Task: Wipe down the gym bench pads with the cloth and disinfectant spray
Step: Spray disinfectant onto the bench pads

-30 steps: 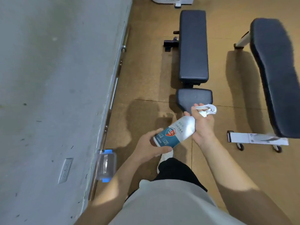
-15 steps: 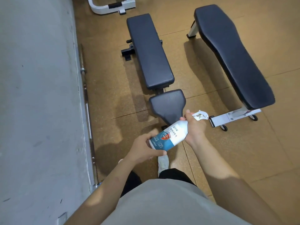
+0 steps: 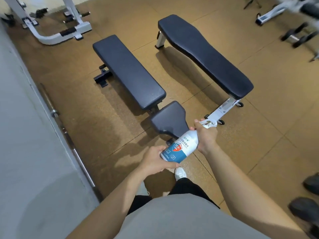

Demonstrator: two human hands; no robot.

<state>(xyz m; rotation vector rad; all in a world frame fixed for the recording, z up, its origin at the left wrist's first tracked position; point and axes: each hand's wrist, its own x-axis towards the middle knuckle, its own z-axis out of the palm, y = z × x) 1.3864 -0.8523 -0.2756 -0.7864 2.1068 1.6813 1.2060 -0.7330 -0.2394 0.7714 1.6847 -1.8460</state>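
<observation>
I hold a white disinfectant spray bottle (image 3: 181,147) with a blue label on its side in front of me. My left hand (image 3: 154,161) grips its base. My right hand (image 3: 206,135) is wrapped round the neck and white trigger head. Just beyond the bottle lies the small dark seat pad (image 3: 170,119) of an adjustable bench, with its long dark back pad (image 3: 128,71) stretching away. A second flat bench with a dark pad (image 3: 205,54) on white legs stands to the right. No cloth is in view.
A grey wall (image 3: 25,135) runs along the left with a steel barbell (image 3: 67,135) on the floor at its foot. A white machine frame (image 3: 51,26) stands at the back left. Dumbbells (image 3: 296,35) lie at the far right, dark weights (image 3: 309,204) at the right edge.
My view has swung to the right and up, bringing more of both benches and the right side of the room into sight. Both hands keep the same hold on the bottle.
</observation>
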